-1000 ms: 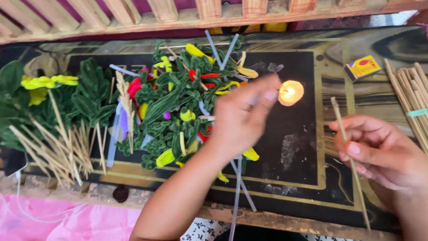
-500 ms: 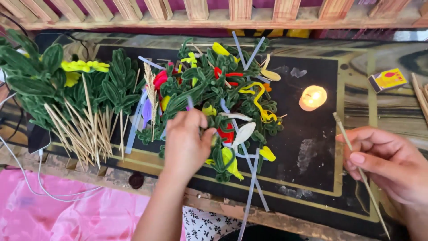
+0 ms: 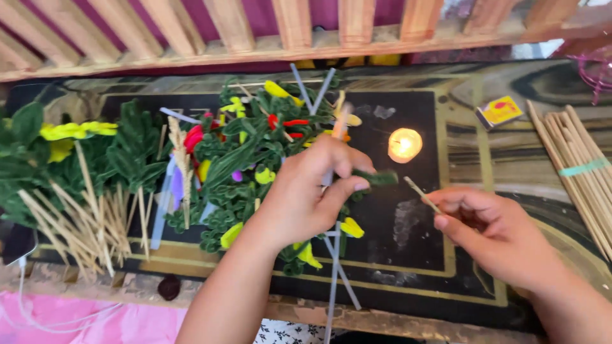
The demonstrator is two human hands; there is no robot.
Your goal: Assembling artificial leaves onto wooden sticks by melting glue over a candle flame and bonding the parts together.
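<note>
Since half a second ago the left hand (image 3: 306, 197) has lifted off the heap of craft pieces and now pinches a short, fuzzy dark-green chenille stem (image 3: 376, 178) between thumb and forefinger, its grip narrow and closed on that piece, at the middle of the frame. Just to its right, the right hand (image 3: 491, 232) holds a thin pale wooden stick (image 3: 422, 194) in a closed grip, the stick's tip slanting up-left toward the green stem without touching it.

Behind the left hand lies the heap (image 3: 255, 159): plush green leaf shapes, red and yellow petals, pale lilac straws, all soft and wiry. At the left of the frame, finished green sprigs with yellow tops on splayed skewers (image 3: 76, 216) fan out. A small lit candle (image 3: 404, 144) glows round and orange above the hands. At upper right sit a yellow matchbox (image 3: 500, 112) and a banded bundle of sticks (image 3: 577, 165). Everything rests on a glossy black desk (image 3: 408, 255) with gold lines.
</note>
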